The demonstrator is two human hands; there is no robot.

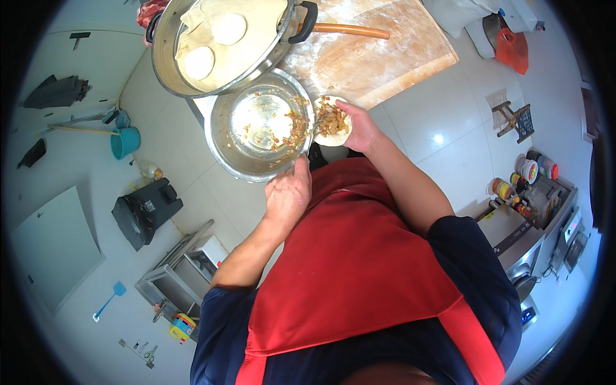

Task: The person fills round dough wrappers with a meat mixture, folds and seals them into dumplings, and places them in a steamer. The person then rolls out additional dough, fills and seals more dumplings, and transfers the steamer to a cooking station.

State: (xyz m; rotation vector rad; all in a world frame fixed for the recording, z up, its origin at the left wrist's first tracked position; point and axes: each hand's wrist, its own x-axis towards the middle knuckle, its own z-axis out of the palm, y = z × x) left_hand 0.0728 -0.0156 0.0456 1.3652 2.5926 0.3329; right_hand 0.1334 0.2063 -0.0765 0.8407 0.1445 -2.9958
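My left hand (288,192) grips the handle of a metal spoon (315,127). The spoon's tip is in a chopped filling (332,122). That filling lies on a round dough wrapper (332,140), which my right hand (362,127) holds from the right with the thumb on its edge. The wrapper is just beside the rim of a steel bowl (224,144). Bits of the same filling cling to the bowl's right side. Beyond the bowl, a steel steamer pot (166,72) holds two round white buns (198,63) on a cream cloth (255,41).
A floured wooden board (356,62) bears a wooden rolling pin (351,31), partly behind the pot handle (308,21). Left stand a black bin (149,207) and a teal bucket (126,143). A folding stool (515,120) and a counter with jars (503,187) are on the right.
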